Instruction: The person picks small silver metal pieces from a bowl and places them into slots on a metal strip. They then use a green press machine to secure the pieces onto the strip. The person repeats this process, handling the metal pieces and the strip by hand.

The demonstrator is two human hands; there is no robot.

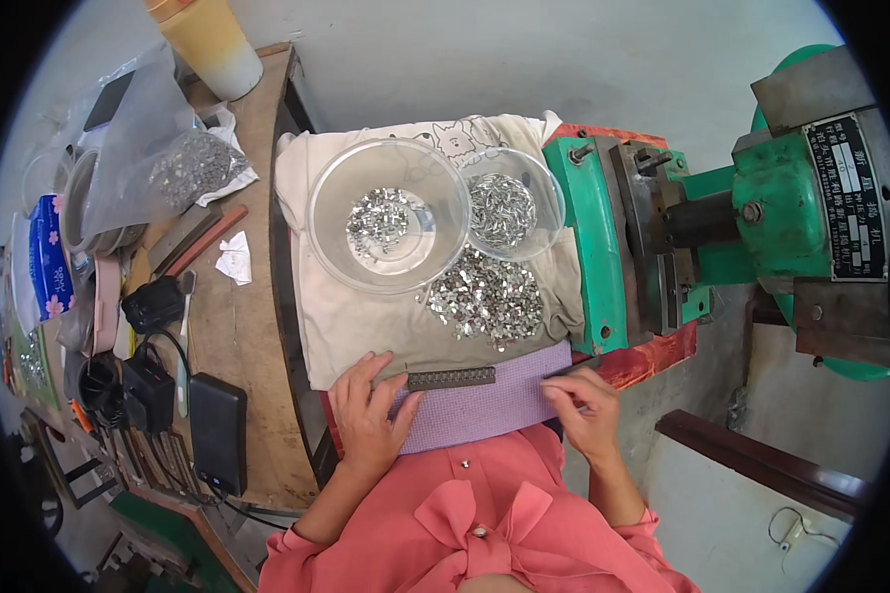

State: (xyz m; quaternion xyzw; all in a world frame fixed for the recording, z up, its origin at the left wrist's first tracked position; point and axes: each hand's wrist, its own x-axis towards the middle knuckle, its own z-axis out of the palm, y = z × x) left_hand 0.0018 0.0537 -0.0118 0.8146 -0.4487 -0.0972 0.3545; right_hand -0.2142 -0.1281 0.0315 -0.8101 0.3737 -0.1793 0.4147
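My left hand [368, 415] pinches the left end of a dark slotted metal bar [452, 379] between thumb and index finger. The bar lies flat across a purple textured mat [475, 407]. Off the bar's right end, my right hand [585, 407] has its thumb and fingertips drawn together; whatever they hold is too small to make out. Beyond the bar, a loose heap of small shiny metal pieces [487, 299] lies on a pale cloth [341, 341]. Behind it stand a large clear bowl [318, 232] and a smaller clear bowl [554, 203], both containing small metal parts.
A green press [603, 287] stands close on the right, its head reaching over the floor. At left, a wooden table [252, 366] carries a black power bank [218, 435], cables, a plastic bag of metal bits [193, 168], a file with a red handle [208, 240] and a yellowish jar [208, 49].
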